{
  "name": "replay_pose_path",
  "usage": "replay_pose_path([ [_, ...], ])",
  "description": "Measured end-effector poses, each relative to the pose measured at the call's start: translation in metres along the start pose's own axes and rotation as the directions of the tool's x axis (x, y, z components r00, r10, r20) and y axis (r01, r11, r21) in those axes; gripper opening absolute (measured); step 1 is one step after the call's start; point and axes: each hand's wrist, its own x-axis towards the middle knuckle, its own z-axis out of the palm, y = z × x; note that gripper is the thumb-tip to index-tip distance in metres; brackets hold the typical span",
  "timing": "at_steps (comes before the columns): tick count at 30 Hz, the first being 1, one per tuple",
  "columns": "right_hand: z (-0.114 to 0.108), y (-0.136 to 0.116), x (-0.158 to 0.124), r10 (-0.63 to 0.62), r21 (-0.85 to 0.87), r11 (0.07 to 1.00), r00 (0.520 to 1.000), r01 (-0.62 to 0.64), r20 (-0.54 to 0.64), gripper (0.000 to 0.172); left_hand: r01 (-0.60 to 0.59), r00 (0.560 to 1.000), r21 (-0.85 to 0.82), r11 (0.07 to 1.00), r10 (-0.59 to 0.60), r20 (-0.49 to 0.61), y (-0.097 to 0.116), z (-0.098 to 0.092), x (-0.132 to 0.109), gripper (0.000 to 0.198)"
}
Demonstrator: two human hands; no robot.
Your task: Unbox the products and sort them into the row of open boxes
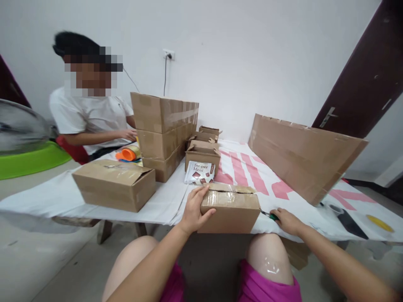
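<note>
A taped cardboard box point(228, 214) sits at the table's front edge, before my knees. My left hand point(195, 212) grips its left end, fingers over the top edge and thumb along the front. A seam with torn-looking tape runs across the box top. Beside the right end, my right hand point(286, 220) is closed around a green-handled tool with a metal blade point(266, 213); the blade tip is at the box's right side. I cannot tell whether it is a knife or scissors. A white "Super Meal" packet point(200, 173) leans just behind the box.
Open boxes point(203, 153) stand in a row behind the packet. Left of them rises a stack of boxes point(157, 138), with a single box point(115, 184) nearer. A large cardboard sheet point(302, 155) stands at right. A co-worker point(91, 117) sits at left near an orange tape dispenser point(128, 154).
</note>
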Motion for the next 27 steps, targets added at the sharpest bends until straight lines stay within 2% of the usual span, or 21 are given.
replay_pose_path([
  [2,-0.011,-0.008,0.008,-0.004,0.041,0.999,0.999,0.006,-0.044,0.034,0.011,1.000,-0.009,1.000,-0.011,0.020,0.000,-0.001,0.001,0.055],
  [5,-0.043,-0.031,0.026,-0.042,0.135,0.989,0.986,0.064,-0.159,0.033,0.028,0.999,-0.016,0.999,-0.028,0.024,0.001,-0.001,0.002,0.048],
  [9,-0.081,-0.089,0.050,-0.133,0.253,0.946,0.952,0.205,-0.275,0.038,0.020,1.000,-0.027,0.999,-0.020,-0.006,0.001,0.002,0.003,0.049],
  [13,-0.093,-0.154,0.070,-0.318,0.360,0.846,0.914,0.394,-0.252,0.037,0.017,1.000,-0.033,0.999,-0.017,-0.011,0.000,0.003,0.002,0.051],
  [16,-0.093,-0.184,0.078,-0.396,0.373,0.813,0.894,0.447,-0.210,0.034,0.017,1.000,-0.018,1.000,-0.017,0.002,0.000,0.002,0.000,0.054],
  [19,-0.095,-0.193,0.078,-0.438,0.369,0.796,0.877,0.480,-0.195,0.019,0.012,1.000,0.003,1.000,-0.012,0.017,0.000,0.000,-0.001,0.060],
  [22,-0.098,-0.190,0.069,-0.465,0.345,0.782,0.855,0.519,-0.230,0.009,-0.003,0.999,0.014,1.000,0.003,0.039,0.000,-0.003,0.000,0.061],
  [24,-0.099,-0.184,0.063,-0.518,0.297,0.757,0.812,0.582,-0.270,0.008,-0.019,0.999,0.013,1.000,0.019,0.043,0.000,-0.004,0.001,0.059],
  [27,-0.097,-0.172,0.055,-0.612,0.227,0.690,0.722,0.687,-0.323,0.009,-0.023,0.999,0.014,1.000,0.023,0.035,0.000,-0.004,0.003,0.056],
])
